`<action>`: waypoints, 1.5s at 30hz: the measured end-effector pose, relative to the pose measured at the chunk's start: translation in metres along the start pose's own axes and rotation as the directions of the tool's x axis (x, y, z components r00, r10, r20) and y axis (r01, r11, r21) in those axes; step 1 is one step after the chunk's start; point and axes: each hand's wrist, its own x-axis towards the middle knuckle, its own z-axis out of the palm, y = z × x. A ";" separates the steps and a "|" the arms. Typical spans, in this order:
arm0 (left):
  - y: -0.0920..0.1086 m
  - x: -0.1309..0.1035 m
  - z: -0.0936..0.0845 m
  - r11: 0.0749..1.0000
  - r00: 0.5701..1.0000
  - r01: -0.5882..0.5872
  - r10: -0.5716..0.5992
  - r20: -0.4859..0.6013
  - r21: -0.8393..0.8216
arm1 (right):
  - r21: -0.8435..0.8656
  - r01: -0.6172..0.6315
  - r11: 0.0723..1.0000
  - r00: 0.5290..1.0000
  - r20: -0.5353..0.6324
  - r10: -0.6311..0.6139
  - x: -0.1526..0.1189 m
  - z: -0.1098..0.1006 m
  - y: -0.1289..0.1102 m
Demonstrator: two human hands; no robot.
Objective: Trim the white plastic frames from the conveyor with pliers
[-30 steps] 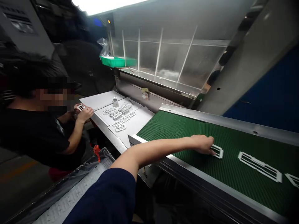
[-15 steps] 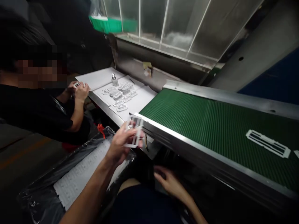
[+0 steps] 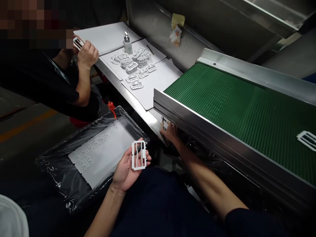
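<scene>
Left hand [image 3: 128,166] lies palm-up, fingers pinching white frame [image 3: 138,155]; right hand's [image 3: 169,133] grip cannot be told

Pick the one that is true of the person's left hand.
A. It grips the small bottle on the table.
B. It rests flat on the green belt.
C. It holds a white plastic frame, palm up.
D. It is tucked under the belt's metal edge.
C: the left hand lies palm up over the lap with the white frame held in its fingers; it is the right hand that reaches under the belt.
</scene>
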 end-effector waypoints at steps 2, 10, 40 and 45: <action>0.001 0.000 -0.003 1.000 1.000 0.001 -0.001 0.004 -0.014 | 0.062 -0.014 0.998 0.999 0.035 0.012 0.001 -0.001 0.000; -0.004 0.009 -0.004 0.997 0.998 0.014 -0.009 0.060 -0.082 | 0.615 -0.181 0.768 0.936 0.347 -0.057 -0.052 -0.007 0.018; -0.037 0.030 0.018 0.993 0.981 0.093 -0.079 0.180 -0.070 | 0.996 0.001 0.091 0.994 0.009 -0.105 -0.187 -0.014 0.002; -0.037 0.030 0.019 0.995 0.983 0.083 -0.072 0.167 -0.061 | 0.997 -0.062 -0.036 0.995 0.059 -0.086 -0.187 -0.020 -0.003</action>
